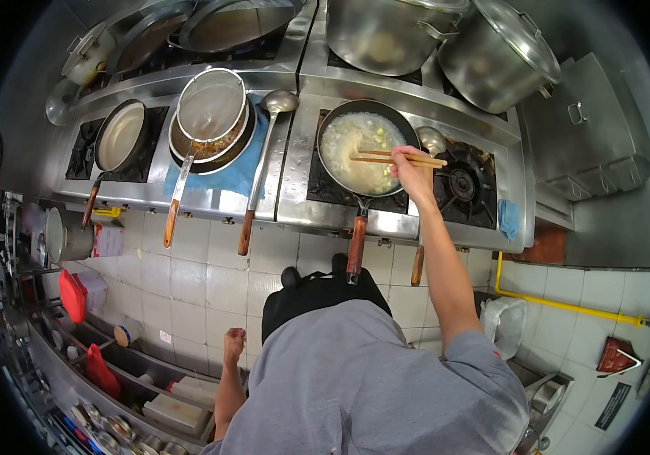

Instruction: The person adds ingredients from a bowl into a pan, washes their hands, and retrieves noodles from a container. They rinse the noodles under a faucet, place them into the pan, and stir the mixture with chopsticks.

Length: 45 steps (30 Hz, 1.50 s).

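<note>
My right hand (414, 173) is closed around a pair of wooden chopsticks (376, 156), whose tips dip into a frying pan (361, 196). The pan sits on the right stove, its wooden handle towards me. In it is a cloudy, pale liquid with noodle-like strands and yellow-green pieces (380, 135). My left hand (235, 338) hangs low at my side, its fingers curled in; whatever it may hold is too small to make out.
Left of the pan lie a ladle (263, 168), a strainer (212, 105) over a bowl on a blue cloth (245, 178), and another pan (122, 135). A burner (461, 183) is at the right. Large pots (393, 38) stand behind.
</note>
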Each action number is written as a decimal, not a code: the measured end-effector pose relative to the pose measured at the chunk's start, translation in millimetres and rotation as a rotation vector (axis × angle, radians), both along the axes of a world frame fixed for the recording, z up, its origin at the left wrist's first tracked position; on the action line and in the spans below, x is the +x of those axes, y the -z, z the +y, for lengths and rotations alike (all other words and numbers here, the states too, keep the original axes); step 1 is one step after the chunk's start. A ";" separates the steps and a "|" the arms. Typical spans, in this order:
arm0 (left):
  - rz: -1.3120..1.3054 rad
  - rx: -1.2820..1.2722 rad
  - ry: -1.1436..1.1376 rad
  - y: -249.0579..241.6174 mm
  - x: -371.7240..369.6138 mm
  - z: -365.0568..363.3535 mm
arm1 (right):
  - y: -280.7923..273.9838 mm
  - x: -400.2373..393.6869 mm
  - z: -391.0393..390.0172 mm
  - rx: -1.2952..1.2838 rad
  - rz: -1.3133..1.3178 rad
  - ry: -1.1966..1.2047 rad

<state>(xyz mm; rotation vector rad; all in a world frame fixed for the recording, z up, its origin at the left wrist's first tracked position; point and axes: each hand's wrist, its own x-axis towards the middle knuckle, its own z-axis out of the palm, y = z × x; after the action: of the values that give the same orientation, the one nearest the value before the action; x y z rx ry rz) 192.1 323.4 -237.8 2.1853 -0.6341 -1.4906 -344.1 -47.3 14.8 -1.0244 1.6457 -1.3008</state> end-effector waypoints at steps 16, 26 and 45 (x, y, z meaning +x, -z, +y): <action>0.016 -0.067 0.052 0.7 -1.9 -29.2 | 18.9 -25.0 -8.9 -0.127 0.107 0.021; -0.023 -0.018 0.071 2.6 1.4 -10.6 | -20.1 -45.1 -19.4 -0.227 0.174 0.210; 0.004 -0.045 -0.062 -10.9 -8.9 4.9 | 22.8 -22.0 -38.0 -0.121 0.464 -0.151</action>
<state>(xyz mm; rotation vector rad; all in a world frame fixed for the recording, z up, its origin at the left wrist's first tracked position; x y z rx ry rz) 183.2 328.3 -226.9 2.1481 -0.5871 -1.4354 -366.1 -85.3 -8.0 -1.5841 1.7935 -1.1271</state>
